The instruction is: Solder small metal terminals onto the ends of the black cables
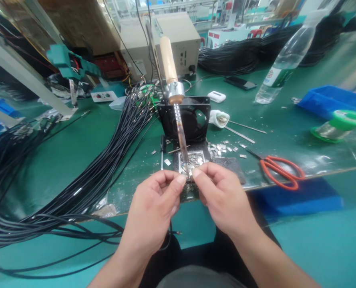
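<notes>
Both hands meet near the table's front edge, just below the tip of a soldering iron (180,132) with a wooden handle, mounted pointing down. My left hand (155,204) is closed, thumb and forefinger pinched; a black cable hangs below it, with a metal end showing. My right hand (222,196) is also pinched, its fingertips close to the iron's tip. What the right fingers hold is too small to make out. Behind the fingertips lies a small tray (204,153) of metal pieces. A black fan (206,120) stands behind the iron.
Black cables (105,152) run across the left side. Red-handled scissors (281,170), a solder spool (340,126), a blue bin (324,102) and a tilted-looking water bottle (281,74) are at right. Small metal plates (221,150) lie scattered beside the tray. A screwdriver (162,146) lies left of it.
</notes>
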Available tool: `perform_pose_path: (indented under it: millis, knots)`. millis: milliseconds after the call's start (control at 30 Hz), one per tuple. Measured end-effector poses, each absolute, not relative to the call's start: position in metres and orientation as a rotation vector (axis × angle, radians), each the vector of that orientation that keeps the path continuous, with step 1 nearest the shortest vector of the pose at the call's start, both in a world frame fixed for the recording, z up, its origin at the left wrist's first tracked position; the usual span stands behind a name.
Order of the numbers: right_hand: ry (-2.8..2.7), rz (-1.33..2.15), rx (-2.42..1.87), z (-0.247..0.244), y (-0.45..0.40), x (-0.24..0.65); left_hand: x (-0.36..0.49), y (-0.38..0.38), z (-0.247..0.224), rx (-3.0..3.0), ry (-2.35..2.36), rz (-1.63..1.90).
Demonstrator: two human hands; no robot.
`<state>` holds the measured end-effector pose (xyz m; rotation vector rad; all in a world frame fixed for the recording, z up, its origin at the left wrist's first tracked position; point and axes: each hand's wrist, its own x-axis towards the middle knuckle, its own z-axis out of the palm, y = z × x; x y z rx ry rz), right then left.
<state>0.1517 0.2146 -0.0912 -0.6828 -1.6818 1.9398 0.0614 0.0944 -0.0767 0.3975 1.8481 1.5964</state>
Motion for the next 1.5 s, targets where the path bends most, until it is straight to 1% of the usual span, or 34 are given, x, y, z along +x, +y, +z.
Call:
perform_pose_path:
  millis: [600, 1500]
  knots:
    - [-1.77, 1.952, -0.693, -0.081, 0.219, 0.153, 0.06, 0.091, -0.079, 0.404, 1.894, 1.564]
    - [-1.668, 1.981, -0.643, -0.085, 0.217, 0.151, 0.06, 0.092, -0.077, 0.432, 1.933, 1.587]
